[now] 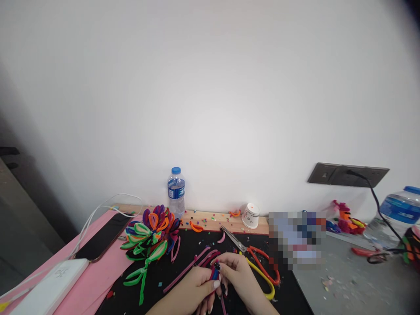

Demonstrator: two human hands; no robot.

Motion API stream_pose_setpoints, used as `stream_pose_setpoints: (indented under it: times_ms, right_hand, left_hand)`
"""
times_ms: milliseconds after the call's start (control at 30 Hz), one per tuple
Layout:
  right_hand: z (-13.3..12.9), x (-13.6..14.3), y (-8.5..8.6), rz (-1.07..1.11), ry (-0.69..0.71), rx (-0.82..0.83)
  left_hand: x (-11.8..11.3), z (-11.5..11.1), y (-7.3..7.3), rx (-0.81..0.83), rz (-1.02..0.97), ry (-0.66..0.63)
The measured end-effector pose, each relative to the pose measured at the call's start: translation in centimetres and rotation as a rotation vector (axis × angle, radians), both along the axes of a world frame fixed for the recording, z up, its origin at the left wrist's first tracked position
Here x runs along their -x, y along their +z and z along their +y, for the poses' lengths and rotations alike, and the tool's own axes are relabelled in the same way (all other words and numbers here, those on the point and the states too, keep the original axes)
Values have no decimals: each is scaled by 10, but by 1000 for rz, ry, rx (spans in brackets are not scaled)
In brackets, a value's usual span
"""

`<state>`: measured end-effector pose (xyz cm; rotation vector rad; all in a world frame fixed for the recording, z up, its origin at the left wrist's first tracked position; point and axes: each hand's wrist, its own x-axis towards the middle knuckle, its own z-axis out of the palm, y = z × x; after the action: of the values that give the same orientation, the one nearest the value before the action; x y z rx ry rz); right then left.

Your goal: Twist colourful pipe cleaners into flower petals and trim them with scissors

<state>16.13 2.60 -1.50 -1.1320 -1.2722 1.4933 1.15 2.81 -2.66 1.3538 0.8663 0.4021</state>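
Observation:
Low in the middle of the head view, both hands meet over a small bundle of blue and dark red pipe cleaners [215, 274]. My left hand [193, 286] is closed around its lower part, thumb pressed on it. My right hand [239, 273] pinches at the top end, where something dark shows between the fingers. Loose pink and magenta pipe cleaners [187, 270] lie on the black mat [183, 245] just behind the hands. To the left rests a multicoloured pipe-cleaner flower [154, 236] with a green stem. Scissors [259, 258] with red and yellow handles lie right of my right hand.
A water bottle [176, 192] and an upturned paper cup [251, 215] stand along the wall. At left are a phone [103, 237] and a white power bank [54, 286] with cables. A wall socket [348, 174], a large bottle [393, 214] and pipe-cleaner figures [348, 218] are at right.

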Motion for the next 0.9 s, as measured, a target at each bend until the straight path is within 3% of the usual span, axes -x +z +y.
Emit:
stream_pose_setpoints:
  times_ms: [233, 500, 700, 900]
  right_hand:
    - [0, -1, -2, -23, -10, -58]
    - [-2, 0, 4, -82, 10, -105]
    - [-2, 1, 1, -64, -11, -81]
    - [-3, 1, -2, -7, 61, -75]
  left_hand:
    - [1, -2, 11, -82, 62, -35]
    - [-1, 0, -2, 2, -63, 7]
    - [1, 0, 0, -26, -63, 15]
    - [3, -1, 0, -21, -127, 0]
